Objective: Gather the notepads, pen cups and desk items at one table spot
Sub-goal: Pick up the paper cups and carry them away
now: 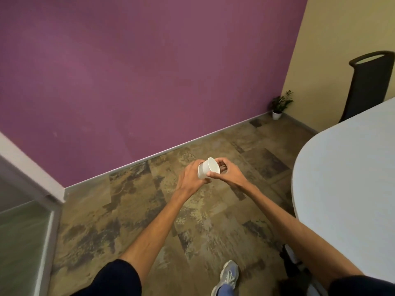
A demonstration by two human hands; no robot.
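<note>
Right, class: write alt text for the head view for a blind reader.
A white cup, tilted, is gripped by the left hand and right hand above a mottled floor. A pale table is at right, a purple wall ahead.

Single head-worn wide-angle view from standing height, pitched forward and down. It faces the floor [149,210] and purple wall [128,71], room corner at upper right. Left hand [190,177] and right hand [229,175] are mid-frame at arm's length; desk [346,178] is cropped by the right edge.
</note>
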